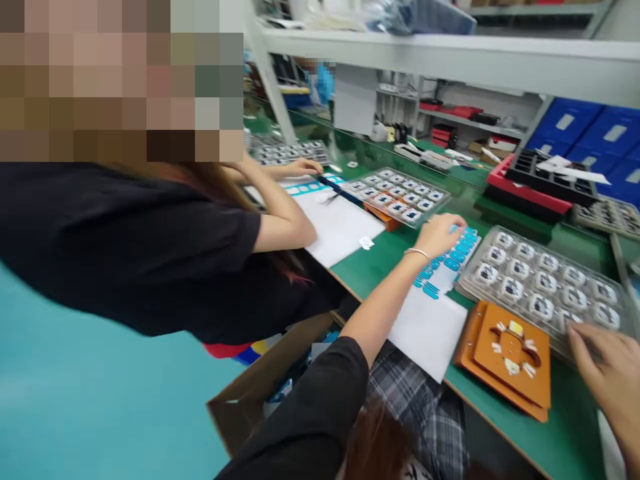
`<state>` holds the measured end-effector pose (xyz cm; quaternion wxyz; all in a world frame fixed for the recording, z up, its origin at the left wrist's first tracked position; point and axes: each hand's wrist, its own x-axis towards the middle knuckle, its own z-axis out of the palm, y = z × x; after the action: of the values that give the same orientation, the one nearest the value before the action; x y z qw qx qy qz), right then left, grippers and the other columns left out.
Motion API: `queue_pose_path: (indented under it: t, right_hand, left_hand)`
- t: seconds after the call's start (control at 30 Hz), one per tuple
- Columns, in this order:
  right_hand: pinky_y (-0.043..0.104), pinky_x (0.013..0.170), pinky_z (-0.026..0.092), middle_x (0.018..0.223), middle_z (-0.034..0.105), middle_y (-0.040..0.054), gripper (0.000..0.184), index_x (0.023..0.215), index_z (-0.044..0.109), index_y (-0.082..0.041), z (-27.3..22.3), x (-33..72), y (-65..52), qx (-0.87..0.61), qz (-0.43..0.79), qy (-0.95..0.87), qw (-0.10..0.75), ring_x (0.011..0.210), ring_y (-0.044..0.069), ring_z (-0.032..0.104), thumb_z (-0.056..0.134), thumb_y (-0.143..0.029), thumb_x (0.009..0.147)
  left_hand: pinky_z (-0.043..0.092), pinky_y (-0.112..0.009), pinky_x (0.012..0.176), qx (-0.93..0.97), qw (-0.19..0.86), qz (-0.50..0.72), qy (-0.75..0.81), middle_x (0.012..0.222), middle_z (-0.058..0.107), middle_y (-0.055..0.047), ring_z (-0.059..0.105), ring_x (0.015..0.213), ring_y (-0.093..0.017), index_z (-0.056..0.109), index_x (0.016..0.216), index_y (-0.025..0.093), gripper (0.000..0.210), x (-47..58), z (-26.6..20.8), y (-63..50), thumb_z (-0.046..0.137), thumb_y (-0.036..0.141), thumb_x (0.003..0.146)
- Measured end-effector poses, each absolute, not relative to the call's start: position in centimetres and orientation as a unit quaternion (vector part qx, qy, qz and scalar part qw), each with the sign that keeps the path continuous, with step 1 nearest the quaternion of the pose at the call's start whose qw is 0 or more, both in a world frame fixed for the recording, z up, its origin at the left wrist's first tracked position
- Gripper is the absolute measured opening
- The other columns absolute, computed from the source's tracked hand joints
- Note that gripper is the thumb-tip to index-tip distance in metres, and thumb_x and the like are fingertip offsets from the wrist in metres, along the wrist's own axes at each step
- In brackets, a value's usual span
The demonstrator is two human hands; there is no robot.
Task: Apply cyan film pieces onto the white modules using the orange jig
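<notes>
My left hand [440,235] reaches out over a backing sheet of blue stickers [453,259]. Its fingers are bent together at the far edge of the sheet; what they pinch is hidden. At the right, thumb and forefinger of my right hand [607,373] come together at the near edge of a clear plastic tray [467,283] of small white-and-black parts [543,307]. Whether they grip one of these parts is not clear. Close to my right hand sits an orange fixture [483,357] with a curved recess and small white and yellow pads. White paper [425,333] lies under the sticker sheet.
A co-worker in a black sleeve [200,233] sits close on the left, arms on the green table [350,270]. Another parts tray [425,217] rests on an orange fixture ahead. Red and black bins [530,190] stand at the back right. Below the table edge is an open cardboard box [235,413].
</notes>
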<state>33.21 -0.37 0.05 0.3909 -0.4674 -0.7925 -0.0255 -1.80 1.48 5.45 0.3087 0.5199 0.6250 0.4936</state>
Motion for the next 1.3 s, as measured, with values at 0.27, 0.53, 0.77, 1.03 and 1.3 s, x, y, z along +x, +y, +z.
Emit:
queue_pose_path:
  t: [0.27, 0.53, 0.77, 1.03, 1.3]
  right_hand:
    - [0.044, 0.078, 0.053, 0.08, 0.075, 0.0115, 0.023, 0.085, 0.069, -0.02, 0.9, 32.1, -1.7, -0.404, -0.136, -0.817, 0.389, 0.08, 0.03, 0.068, 0.055, -0.035, 0.094]
    - [0.039, 0.079, 0.049, 0.088, 0.076, 0.009, 0.027, 0.089, 0.072, -0.019, 0.1, 32.2, -1.4, -0.405, -0.106, -0.831, 0.366, 0.085, 0.026, 0.066, 0.053, -0.038, 0.094]
    - [0.042, 0.085, 0.046, 0.103, 0.073, 0.0136, 0.042, 0.103, 0.069, -0.017, 0.2, 32.5, -1.6, -0.474, -0.124, -0.814, 0.311, 0.099, 0.03, 0.063, 0.047, -0.051, 0.094]
    - [0.047, 0.079, 0.044, 0.087, 0.073, 0.0121, 0.055, 0.104, 0.071, -0.023, 0.1, 33.1, -1.5, -0.502, -0.151, -0.807, 0.272, 0.095, 0.033, 0.062, 0.035, -0.064, 0.093]
    - [0.042, 0.079, 0.049, 0.086, 0.074, 0.0122, 0.046, 0.099, 0.071, -0.017, 0.0, 32.0, -2.1, -0.507, -0.106, -0.783, 0.343, 0.087, 0.029, 0.063, 0.05, -0.057, 0.093]
  left_hand:
    - [0.032, -0.045, 0.106, 0.596, 0.176, 0.259, 0.74, 0.129, 0.052, -0.007, 0.035, 0.128, -0.031, 0.067, 0.089, 0.021, 0.024, -2.3, 0.7, 1.8, 0.079, 0.037, 0.075]
    - [0.036, -0.044, 0.1, 0.609, 0.153, 0.15, 0.764, 0.133, 0.049, -0.01, 0.037, 0.128, -0.034, 0.065, 0.095, 0.02, 0.032, -0.5, 0.1, 2.4, 0.076, 0.044, 0.077]
    - [0.037, -0.042, 0.098, 0.595, 0.191, 0.14, 0.768, 0.135, 0.045, -0.01, 0.037, 0.128, -0.036, 0.065, 0.09, 0.02, 0.037, -1.2, 0.0, 2.2, 0.084, 0.041, 0.067]
    - [0.037, -0.04, 0.097, 0.62, 0.155, 0.178, 0.749, 0.12, 0.061, -0.004, 0.049, 0.121, -0.028, 0.062, 0.086, 0.022, 0.021, -0.6, 0.9, 0.7, 0.079, 0.025, 0.075]
    - [0.049, -0.031, 0.087, 0.689, 0.059, 0.47, 0.549, 0.088, 0.067, 0.001, 0.065, 0.087, -0.014, 0.046, 0.116, 0.023, 0.036, 1.7, 2.5, -3.0, 0.062, 0.015, 0.085]
